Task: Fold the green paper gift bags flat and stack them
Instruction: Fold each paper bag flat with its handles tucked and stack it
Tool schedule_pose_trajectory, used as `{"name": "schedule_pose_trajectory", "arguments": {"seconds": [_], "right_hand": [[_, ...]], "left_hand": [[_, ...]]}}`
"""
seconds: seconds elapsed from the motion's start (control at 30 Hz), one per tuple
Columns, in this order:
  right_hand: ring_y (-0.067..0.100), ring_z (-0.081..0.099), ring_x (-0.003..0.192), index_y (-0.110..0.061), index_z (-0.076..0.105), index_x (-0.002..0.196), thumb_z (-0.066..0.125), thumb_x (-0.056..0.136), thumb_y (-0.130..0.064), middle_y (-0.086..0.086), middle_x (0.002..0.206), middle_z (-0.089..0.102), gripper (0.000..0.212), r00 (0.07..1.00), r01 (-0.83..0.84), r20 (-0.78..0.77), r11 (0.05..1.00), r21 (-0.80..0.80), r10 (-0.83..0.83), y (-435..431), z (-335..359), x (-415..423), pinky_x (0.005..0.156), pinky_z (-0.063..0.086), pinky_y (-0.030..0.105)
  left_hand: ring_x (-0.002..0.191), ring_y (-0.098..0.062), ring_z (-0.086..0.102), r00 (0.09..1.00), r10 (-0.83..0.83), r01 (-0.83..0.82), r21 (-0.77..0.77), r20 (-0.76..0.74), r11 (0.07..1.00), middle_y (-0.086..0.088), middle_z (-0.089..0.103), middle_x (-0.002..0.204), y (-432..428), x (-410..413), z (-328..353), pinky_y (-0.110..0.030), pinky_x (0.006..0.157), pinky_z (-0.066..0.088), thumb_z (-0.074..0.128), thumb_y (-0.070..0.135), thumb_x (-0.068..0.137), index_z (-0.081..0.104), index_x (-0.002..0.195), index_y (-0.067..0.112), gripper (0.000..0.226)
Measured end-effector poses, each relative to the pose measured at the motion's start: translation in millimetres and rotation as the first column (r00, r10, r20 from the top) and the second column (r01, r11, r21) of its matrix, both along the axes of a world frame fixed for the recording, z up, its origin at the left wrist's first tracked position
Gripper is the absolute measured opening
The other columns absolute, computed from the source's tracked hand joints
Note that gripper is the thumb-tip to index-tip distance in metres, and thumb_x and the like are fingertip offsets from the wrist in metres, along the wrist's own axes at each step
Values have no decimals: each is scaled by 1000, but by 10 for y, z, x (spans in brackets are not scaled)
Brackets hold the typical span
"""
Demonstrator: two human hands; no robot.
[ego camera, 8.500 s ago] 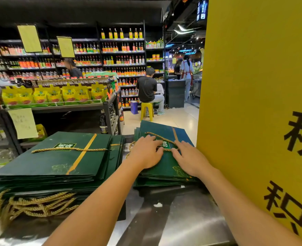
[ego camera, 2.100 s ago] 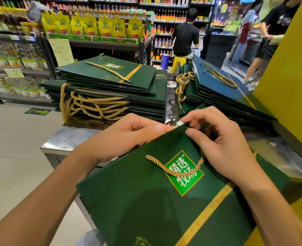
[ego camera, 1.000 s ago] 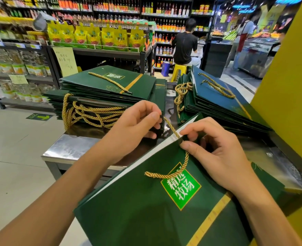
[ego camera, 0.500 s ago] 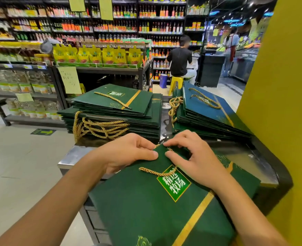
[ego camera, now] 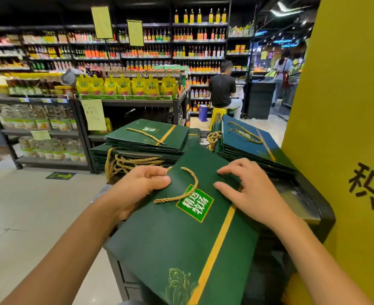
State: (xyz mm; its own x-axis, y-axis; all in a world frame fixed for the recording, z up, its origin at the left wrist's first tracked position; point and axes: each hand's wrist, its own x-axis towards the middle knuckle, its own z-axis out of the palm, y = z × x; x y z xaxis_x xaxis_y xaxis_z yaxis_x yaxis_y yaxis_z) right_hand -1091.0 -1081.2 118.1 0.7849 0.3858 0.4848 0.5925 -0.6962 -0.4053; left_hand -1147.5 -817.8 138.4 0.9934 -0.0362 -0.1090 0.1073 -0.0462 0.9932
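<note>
Where the near edge of the counter [ego camera: 298,194] ends, one flattened green bag [ego camera: 181,249] lies tilted, its lower part overhanging toward the viewer. One gold rope handle [ego camera: 187,190] lies looped on its upper face, beside one green label [ego camera: 194,202].

Left hand [ego camera: 140,187]: grips the bag's upper left edge. The fingers [ego camera: 154,171] are curled together and the thumb lies flat on the face, so the edge is clamped between them.

Right hand [ego camera: 251,191]: rests on the bag's upper right area. Its fingers [ego camera: 230,170] are spread apart and slightly bent, with the tips pressing the paper; nothing is enclosed.

Beyond the hands, two stacks of flat green bags stand on the counter. The left stack [ego camera: 146,143] shows a bundle of rope handles hanging from its near side. The right stack [ego camera: 247,144] sits just beside a yellow panel [ego camera: 346,128]. The number of bags in each stack cannot be counted.

Farther back, one person [ego camera: 222,90] sits on one yellow stool [ego camera: 218,112] facing shelves [ego camera: 199,40] of bottles.
</note>
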Motion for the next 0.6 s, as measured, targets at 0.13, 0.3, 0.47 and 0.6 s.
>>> {"name": "schedule_pose_trajectory", "arguments": {"seconds": [0.13, 0.3, 0.47, 0.6], "right_hand": [[10, 52, 109, -32, 68, 113, 70, 82, -55, -13, 109, 56, 39, 991, 119, 46, 981, 153, -127, -108, 74, -130, 97, 44, 34], [10, 52, 80, -24, 56, 110, 78, 79, -51, -6, 92, 55, 47, 964, 260, -170, 854, 451, -204, -130, 124, -272, 72, 43, 27], [7, 41, 55, -8, 76, 87, 69, 94, -34, 0, 63, 49, 28, 946, 129, -306, 748, 651, 104, -101, 302, -291, 59, 38, 20], [10, 40, 45, -17, 73, 85, 67, 97, -28, -2, 53, 55, 18, 956, 131, -258, 580, 804, 142, -91, 643, -242, 42, 32, 18]], "left_hand": [[86, -28, 73, 993, 78, -74, -49, 89, 996, -20, 75, 107, 130, -157, 127, -37, 75, 63, 58, 5, 97, 72, 111, 3, 20], [75, -25, 75, 955, 209, -186, -124, 211, 975, -17, 76, 100, 256, -275, 303, -33, 60, 61, 56, 5, 98, 73, 108, 6, 20], [79, -18, 74, 884, 304, -267, -149, 356, 952, -6, 78, 100, 182, -239, 466, -31, 61, 61, 60, 10, 98, 71, 111, 13, 16], [82, -14, 73, 802, 350, -303, -175, 484, 937, 0, 77, 92, 105, -175, 706, -33, 72, 63, 65, 13, 96, 71, 103, 17, 9]]}}
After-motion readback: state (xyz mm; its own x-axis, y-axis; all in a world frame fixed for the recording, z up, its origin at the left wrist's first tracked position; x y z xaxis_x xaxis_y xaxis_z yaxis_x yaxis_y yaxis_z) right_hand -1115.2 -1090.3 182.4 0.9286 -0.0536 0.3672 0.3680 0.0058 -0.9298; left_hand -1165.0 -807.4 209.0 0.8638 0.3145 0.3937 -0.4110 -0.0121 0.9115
